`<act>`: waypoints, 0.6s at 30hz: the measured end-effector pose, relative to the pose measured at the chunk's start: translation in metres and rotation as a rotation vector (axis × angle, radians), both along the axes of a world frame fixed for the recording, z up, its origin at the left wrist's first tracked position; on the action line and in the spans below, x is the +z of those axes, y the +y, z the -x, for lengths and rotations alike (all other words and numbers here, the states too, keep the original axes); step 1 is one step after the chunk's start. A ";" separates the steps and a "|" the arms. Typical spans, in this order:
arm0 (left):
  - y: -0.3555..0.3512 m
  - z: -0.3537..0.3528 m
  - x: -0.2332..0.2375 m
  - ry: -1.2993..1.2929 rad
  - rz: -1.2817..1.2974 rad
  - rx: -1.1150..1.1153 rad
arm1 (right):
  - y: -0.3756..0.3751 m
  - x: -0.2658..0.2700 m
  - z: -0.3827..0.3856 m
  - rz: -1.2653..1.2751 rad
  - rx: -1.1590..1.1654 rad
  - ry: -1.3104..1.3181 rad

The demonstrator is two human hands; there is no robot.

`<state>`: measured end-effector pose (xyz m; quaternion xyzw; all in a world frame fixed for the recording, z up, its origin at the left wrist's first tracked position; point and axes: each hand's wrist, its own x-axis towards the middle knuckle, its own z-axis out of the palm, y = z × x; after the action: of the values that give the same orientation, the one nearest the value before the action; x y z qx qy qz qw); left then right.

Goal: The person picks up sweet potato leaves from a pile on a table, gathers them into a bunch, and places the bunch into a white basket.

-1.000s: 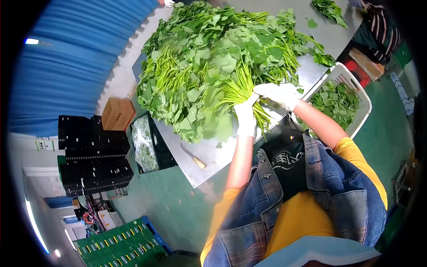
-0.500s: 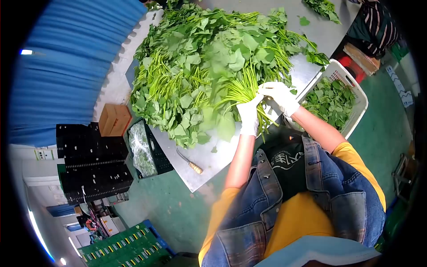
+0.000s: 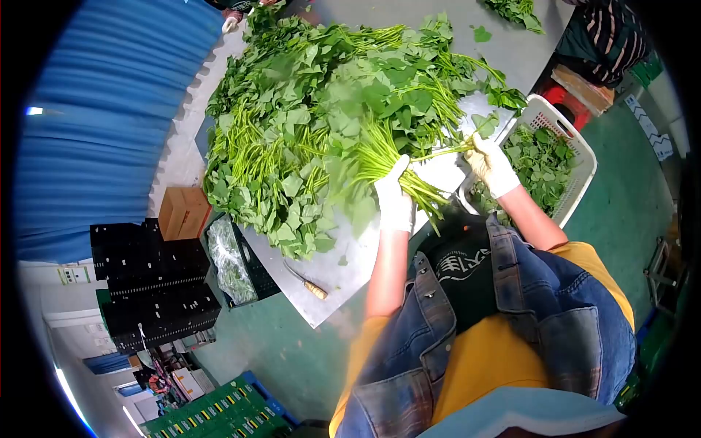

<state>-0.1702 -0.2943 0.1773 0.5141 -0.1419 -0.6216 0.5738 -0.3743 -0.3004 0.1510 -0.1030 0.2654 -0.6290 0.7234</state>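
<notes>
My left hand (image 3: 395,198), in a white glove, is closed around a thick bunch of long-stemmed leafy greens (image 3: 378,150). The cut stem ends poke out below the hand toward my body, and the leaves point away to the left. To its right, my gloved right hand (image 3: 493,166) pinches a single leafy stem (image 3: 442,152) that stretches across from the bunch. Beyond both hands, a large heap of the same greens (image 3: 292,131) covers much of the metal table (image 3: 339,281). A curved knife with a wooden handle (image 3: 315,290) lies near the table's front corner.
A white plastic basket (image 3: 582,179) with loose greens stands at the right table edge. Left of the table are a black crate with a plastic-wrapped bundle (image 3: 232,259), a cardboard box (image 3: 184,213) and stacked black crates (image 3: 153,274). Another small bunch (image 3: 517,13) lies at the far edge.
My right hand has moved right, away from the left hand, drawing a single stem out sideways. The left hand still grips the bunch. The view has shifted slightly.
</notes>
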 end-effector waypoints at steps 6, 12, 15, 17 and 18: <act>0.021 -0.079 -0.009 -0.575 0.236 0.017 | -0.038 -0.016 0.075 -0.018 -0.226 0.001; 0.056 -0.133 -0.012 -0.592 0.293 0.198 | -0.119 -0.068 0.116 -0.181 -0.072 0.062; 0.055 -0.112 0.026 -0.068 0.103 0.330 | -0.161 -0.104 0.053 -0.030 0.047 1.113; 0.061 -0.103 0.031 -0.015 0.062 0.381 | -0.170 -0.089 0.029 0.120 0.171 1.954; 0.068 -0.107 0.021 -0.313 0.156 0.294 | -0.175 -0.079 0.024 0.146 0.233 2.028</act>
<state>-0.0632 -0.2263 0.1979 0.5733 -0.2004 -0.4311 0.6674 -0.3986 -0.4753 0.0725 -0.6558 0.7018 -0.1862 0.2070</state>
